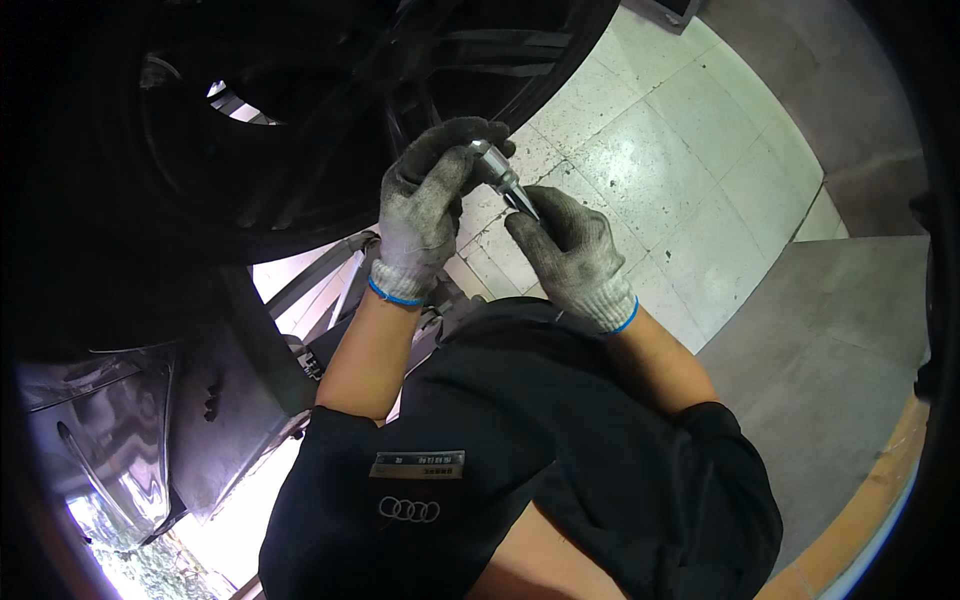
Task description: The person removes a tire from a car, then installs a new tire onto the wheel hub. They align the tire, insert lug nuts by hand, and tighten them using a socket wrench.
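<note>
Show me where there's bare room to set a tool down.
Pale floor tiles right of the gloved right hand, between the dark wheel and the grey surface, look bare, though marked. Crowded: around the gloved left hand, beside the wheel, metal frame and silver tool.

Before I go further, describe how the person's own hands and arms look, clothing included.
The left hand and right hand wear matching knit gloves, pale grey but darkened, as if soiled, over the fingers. Their whitish ribbed cuffs end in a bright blue edging. The forearms are bare up to short black sleeves.
</note>
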`<act>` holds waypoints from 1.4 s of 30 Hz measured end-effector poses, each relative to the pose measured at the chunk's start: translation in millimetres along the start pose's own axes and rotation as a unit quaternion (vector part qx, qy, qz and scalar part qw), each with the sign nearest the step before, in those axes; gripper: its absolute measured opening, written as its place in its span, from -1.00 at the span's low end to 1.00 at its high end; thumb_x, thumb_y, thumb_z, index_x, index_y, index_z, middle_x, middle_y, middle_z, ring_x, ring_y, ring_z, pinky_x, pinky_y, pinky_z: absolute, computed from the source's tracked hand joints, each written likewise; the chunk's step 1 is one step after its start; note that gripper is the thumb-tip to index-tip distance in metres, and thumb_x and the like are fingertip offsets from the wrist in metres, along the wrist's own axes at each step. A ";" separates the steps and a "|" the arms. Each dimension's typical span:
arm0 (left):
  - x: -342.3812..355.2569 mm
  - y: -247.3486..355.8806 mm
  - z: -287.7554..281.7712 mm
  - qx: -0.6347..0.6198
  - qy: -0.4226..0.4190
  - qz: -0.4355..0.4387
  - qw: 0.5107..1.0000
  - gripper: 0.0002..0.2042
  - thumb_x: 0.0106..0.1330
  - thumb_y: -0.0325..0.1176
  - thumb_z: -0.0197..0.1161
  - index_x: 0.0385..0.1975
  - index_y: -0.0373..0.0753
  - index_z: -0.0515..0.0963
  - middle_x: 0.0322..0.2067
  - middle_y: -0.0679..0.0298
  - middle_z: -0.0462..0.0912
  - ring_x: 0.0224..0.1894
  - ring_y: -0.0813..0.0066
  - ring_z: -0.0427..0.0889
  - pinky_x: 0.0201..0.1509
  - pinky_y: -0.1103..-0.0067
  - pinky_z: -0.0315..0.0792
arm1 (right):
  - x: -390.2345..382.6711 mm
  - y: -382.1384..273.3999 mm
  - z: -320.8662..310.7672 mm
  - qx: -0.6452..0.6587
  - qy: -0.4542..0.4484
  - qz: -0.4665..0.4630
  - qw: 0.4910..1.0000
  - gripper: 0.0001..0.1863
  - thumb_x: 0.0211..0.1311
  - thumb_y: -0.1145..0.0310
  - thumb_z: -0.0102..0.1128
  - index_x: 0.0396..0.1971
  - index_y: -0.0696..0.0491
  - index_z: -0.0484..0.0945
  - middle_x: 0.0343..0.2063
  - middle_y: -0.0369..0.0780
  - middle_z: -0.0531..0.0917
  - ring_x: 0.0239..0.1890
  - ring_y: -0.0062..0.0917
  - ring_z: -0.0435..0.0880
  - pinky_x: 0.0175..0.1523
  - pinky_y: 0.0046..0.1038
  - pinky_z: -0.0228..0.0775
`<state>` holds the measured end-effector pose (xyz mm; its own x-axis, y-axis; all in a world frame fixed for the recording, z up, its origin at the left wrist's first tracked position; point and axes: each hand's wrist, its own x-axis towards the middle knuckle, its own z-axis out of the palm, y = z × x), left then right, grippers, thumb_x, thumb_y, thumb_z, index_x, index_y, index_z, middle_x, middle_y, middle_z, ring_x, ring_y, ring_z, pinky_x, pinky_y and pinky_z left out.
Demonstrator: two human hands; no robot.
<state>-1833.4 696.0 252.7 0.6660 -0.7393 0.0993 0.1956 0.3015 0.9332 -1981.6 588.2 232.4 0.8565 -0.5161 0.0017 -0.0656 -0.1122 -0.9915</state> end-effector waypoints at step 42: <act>-1.9 0.2 -1.8 -0.244 -0.089 -0.051 0.964 -0.63 0.43 -0.25 0.36 0.18 -0.16 0.56 0.03 0.23 0.69 0.25 0.05 0.62 0.43 0.03 0.43 | 11.4 15.6 -17.4 0.349 -0.243 0.168 0.890 -0.56 0.40 0.10 0.32 -0.06 0.23 0.63 -0.57 -0.32 0.56 -0.57 -0.73 0.43 -0.44 -0.62 0.27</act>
<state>-1833.3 698.5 252.1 0.5000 -0.8585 0.1138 0.5979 0.4373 0.6718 -1981.7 565.7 219.2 0.9799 0.0257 -0.1976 -0.1707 0.6201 -0.7657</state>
